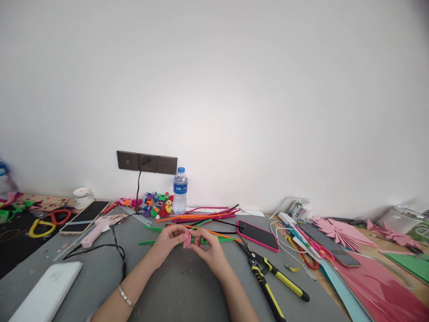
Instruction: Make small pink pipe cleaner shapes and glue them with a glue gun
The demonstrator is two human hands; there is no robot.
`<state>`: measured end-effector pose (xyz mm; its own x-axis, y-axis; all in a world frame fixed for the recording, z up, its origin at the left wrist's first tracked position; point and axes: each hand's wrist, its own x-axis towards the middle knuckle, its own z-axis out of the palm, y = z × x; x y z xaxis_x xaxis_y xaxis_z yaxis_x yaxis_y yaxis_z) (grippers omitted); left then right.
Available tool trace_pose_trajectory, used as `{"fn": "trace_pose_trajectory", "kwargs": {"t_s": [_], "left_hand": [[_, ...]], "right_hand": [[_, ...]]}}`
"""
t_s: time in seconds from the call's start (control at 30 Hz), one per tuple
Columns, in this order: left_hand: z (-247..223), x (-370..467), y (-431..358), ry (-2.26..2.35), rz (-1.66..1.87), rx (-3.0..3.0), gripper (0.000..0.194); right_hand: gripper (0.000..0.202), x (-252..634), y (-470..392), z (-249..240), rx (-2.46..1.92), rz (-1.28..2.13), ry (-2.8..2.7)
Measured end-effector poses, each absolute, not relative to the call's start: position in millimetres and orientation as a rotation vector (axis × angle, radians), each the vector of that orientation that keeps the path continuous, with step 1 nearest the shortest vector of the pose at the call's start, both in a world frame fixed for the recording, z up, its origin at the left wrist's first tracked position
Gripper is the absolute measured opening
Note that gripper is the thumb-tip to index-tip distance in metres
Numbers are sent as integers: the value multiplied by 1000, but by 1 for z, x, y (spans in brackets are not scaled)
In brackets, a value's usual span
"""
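Near the middle of the grey table, both my hands meet around a small pink piece (187, 238) that looks ribbed or coiled. My left hand (170, 241) pinches it from the left, with a silver bangle on that wrist. The fingers of my right hand (207, 246) close on its right side, where a green pipe cleaner (202, 223) sticks up. Behind and beneath the hands lie green pipe cleaners (147, 243) and orange ones (217, 233). How the pink piece and the green pipe cleaner join is hidden by the fingers.
Yellow-black pliers (264, 273) and a pink-edged phone (258, 235) lie right. A water bottle (180, 192) and small pipe-cleaner figures (159, 205) stand behind. Left are a pink glue gun (95, 230), its black cable and a white power bank (47, 293). Papers (378, 286) lie far right.
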<state>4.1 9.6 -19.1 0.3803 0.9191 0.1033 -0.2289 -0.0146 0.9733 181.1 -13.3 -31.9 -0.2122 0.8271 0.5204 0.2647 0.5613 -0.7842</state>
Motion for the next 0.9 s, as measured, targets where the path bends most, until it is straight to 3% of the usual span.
{"fn": "trace_pose_trajectory", "kwargs": {"t_s": [0.9], "left_hand": [[-11,4,5,676,1031,1287,23]], "right_hand": [[26,180,-14,-32,-893,700,-1750]]}}
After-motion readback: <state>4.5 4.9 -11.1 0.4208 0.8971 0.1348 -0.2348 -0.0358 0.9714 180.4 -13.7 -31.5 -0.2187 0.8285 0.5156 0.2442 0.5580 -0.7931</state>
